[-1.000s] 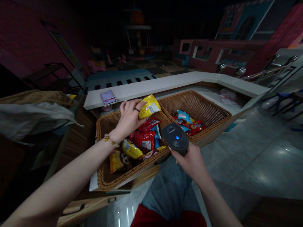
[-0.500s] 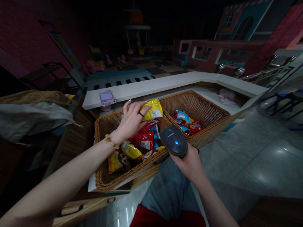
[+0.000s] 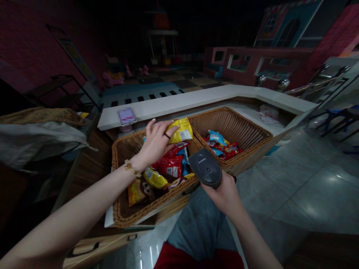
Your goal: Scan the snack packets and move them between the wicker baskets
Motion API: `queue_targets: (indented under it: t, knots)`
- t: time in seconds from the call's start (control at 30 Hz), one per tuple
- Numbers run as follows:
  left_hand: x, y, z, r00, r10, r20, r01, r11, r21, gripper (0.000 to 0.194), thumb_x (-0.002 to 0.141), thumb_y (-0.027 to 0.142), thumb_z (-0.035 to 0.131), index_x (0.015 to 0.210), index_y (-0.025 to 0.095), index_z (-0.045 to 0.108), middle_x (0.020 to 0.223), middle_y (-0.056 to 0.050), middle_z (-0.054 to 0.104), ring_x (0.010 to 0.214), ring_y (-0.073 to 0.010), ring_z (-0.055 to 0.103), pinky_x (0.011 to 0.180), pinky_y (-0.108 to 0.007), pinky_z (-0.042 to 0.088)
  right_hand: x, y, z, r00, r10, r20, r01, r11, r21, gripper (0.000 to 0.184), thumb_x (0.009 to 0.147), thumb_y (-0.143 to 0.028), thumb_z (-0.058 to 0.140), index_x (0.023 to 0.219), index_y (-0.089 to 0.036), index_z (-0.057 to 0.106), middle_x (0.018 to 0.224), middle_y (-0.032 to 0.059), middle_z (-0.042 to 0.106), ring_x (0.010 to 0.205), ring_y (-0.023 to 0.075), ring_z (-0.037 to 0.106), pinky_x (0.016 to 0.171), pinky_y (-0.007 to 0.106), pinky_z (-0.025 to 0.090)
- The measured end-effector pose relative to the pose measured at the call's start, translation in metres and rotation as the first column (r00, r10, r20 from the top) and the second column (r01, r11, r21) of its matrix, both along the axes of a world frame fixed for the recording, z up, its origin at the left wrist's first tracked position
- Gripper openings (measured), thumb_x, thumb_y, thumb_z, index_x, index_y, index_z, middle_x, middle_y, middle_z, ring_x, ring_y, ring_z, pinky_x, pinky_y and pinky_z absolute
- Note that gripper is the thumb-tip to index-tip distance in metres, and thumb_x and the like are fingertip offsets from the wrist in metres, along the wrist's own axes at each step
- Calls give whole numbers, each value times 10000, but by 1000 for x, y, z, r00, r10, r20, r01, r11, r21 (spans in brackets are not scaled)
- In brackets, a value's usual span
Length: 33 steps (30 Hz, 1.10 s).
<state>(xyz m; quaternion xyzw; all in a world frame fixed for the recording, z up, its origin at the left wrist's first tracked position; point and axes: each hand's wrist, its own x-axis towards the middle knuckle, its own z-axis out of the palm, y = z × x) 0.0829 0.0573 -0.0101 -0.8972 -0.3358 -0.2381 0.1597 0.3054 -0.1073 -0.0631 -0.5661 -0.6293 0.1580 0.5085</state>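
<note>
My left hand (image 3: 159, 137) grips a yellow snack packet (image 3: 182, 130) over the left wicker basket (image 3: 119, 209), with the packet's barcode facing up. Below it in that basket lie red packets (image 3: 171, 166), a yellow packet (image 3: 156, 179) and an orange packet (image 3: 139, 192), with some blue ones partly covered. Wrapped round the grip of a black barcode scanner (image 3: 205, 166) is my right hand (image 3: 223, 192). The scanner's head points toward the yellow packet, a short way apart from it. The grip itself is mostly hidden.
A second wicker basket (image 3: 244, 125) on the right holds several red and blue packets (image 3: 221, 144). Behind both runs a raised white ledge (image 3: 174, 102) with a purple item (image 3: 126, 116) on it. A whitish bag (image 3: 39, 140) lies at the left; drawers with handles sit below.
The blue light on top of the scanner has gone out. Both hands, the yellow packet and the baskets stay practically where they were.
</note>
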Motion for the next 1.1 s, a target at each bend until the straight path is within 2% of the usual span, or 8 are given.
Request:
queue_targets:
  t: [0.17,0.27,0.43,0.57,0.67,0.83,0.97,1.1]
  knots:
    - [-3,2,-1,999,-10,47,10,1000,-11,697,859,231,745,1490,261,450,1468,-171,531,1356,-365,478,1189,-646,243,-2,-2,-2,1000,-1,-24,0,1000,-7,115,809,-304,644,842,-205,692,773,83,771,697,250,744,645,292,580]
    - [2,8,5,997,-50,58,52,998,-39,696,864,249,745,1493,254,447,1463,-172,540,1353,-360,485,1182,-638,262,-2,-2,0,999,4,-35,-4,1000,-13,128,812,-304,642,866,-204,702,791,85,778,709,254,748,664,303,590]
    - [41,20,33,979,-203,-36,201,979,-45,670,917,305,711,1518,274,416,1535,-138,511,1430,-320,443,1238,-618,176,-2,-1,3,999,21,-50,-22,999,-24,151,802,-291,645,906,-202,708,810,89,783,723,261,752,677,314,598]
    - [70,27,45,980,-200,-1,200,978,-58,669,930,330,700,1528,291,402,1583,-115,472,1481,-312,387,1255,-617,120,-2,-1,4,998,19,-56,-21,999,-36,143,802,-283,638,905,-205,700,826,90,786,748,265,758,697,318,599]
    - [66,30,34,988,-150,31,152,984,-89,633,937,347,688,1508,253,432,1558,-139,491,1463,-312,407,1250,-602,145,-2,-1,4,998,32,-53,-34,999,-34,139,805,-283,633,896,-198,694,831,95,784,761,265,761,707,314,599]
    - [20,33,-3,996,17,-83,-34,977,-211,612,941,445,652,1467,175,494,1494,-188,547,1441,-345,428,1228,-613,171,-1,0,1,997,42,-57,-44,999,-22,157,804,-294,647,911,-190,698,846,103,786,776,269,764,724,320,603]
    - [-5,33,-29,950,106,-295,-210,914,-348,674,959,578,552,1459,128,519,1440,-230,595,1425,-364,459,1198,-603,225,-1,-1,-1,998,34,-52,-35,999,-23,165,807,-295,644,923,-194,704,844,100,786,774,271,763,719,322,605]
    - [-4,33,-41,912,27,-410,-247,833,-495,692,974,632,473,1471,153,525,1345,-220,671,1341,-344,567,1188,-572,246,-1,-2,-3,999,16,-51,-17,1000,-18,158,808,-292,647,918,-200,711,831,97,786,749,271,760,700,323,607]
